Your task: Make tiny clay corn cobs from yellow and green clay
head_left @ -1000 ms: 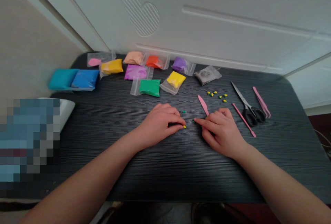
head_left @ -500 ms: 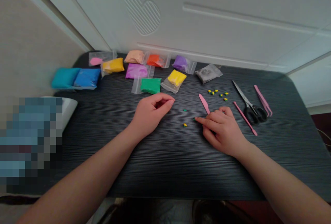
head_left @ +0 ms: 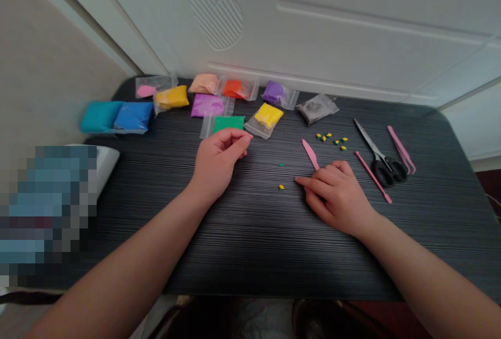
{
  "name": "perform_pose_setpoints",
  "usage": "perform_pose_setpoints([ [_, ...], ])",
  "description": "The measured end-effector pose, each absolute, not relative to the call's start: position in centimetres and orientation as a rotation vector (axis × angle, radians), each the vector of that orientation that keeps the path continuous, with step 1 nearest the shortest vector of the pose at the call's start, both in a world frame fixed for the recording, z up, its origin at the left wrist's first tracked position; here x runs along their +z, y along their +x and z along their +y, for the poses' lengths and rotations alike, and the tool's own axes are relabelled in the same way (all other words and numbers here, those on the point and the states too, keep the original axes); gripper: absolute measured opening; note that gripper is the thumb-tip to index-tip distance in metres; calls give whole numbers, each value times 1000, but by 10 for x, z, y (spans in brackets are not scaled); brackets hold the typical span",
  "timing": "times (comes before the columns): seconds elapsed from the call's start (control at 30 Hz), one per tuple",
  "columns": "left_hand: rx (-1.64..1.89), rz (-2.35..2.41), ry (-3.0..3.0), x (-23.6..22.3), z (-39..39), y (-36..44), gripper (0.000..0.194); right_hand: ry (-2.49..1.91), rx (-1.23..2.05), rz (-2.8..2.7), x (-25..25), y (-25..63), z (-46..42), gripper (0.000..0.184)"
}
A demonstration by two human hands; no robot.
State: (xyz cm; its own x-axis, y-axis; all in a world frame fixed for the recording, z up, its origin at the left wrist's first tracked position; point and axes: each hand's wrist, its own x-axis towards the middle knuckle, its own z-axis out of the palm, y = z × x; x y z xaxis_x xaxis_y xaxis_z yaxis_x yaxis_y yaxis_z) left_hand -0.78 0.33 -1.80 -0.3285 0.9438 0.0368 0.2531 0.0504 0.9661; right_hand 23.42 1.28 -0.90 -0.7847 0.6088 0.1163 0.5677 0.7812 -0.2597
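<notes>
My left hand (head_left: 219, 160) hovers by the green clay packet (head_left: 228, 123), thumb and index finger pinched together. Whether anything sits in that pinch is too small to see. My right hand (head_left: 335, 198) rests on the table with its index finger stretched out, the tip on a tiny green clay piece (head_left: 296, 178). Between the hands lie a small green clay strip (head_left: 281, 165) and a small yellow-and-green clay piece (head_left: 281, 187). A pink plastic knife (head_left: 310, 154) lies partly under my right fingers. Several yellow-and-green clay bits (head_left: 336, 142) are grouped beyond that hand.
Scissors (head_left: 381, 164), a pink stick tool (head_left: 373, 177) and pink tweezers (head_left: 401, 149) lie to the right on the dark table (head_left: 250, 255). Bagged clay, including a yellow packet (head_left: 269, 116) and a blue packet (head_left: 133, 117), lines the back. A pixelated object stands at left.
My left hand has drawn back a little to the left and up, now overlapping the green packet. My right hand keeps its fingertip at the tiny green piece. The view has shifted slightly.
</notes>
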Motion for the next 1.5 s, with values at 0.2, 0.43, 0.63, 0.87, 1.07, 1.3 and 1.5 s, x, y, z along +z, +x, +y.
perform_pose_setpoints([
  [0.2,1275,1680,1249,-16,3,-7,12,-931,315,-2769,-7,234,13,26],
  [0.43,1272,1659,1263,-16,2,-7,14,-1026,343,-2648,-11,230,15,18],
  [0.63,1258,1662,1251,-16,3,-7,14,-1099,305,-2583,-9,220,12,14],
  [0.87,1256,1659,1252,-16,3,-8,15,-1149,268,-2610,-8,215,9,16],
  [1.07,1254,1663,1271,-15,3,-10,13,-1129,190,-2638,-9,207,11,17],
  [1.3,1255,1656,1272,-15,3,-9,15,-1187,206,-2589,-8,205,13,18],
  [1.5,1252,1687,1265,-15,4,-8,14,-1239,246,-2552,-8,204,15,20],
])
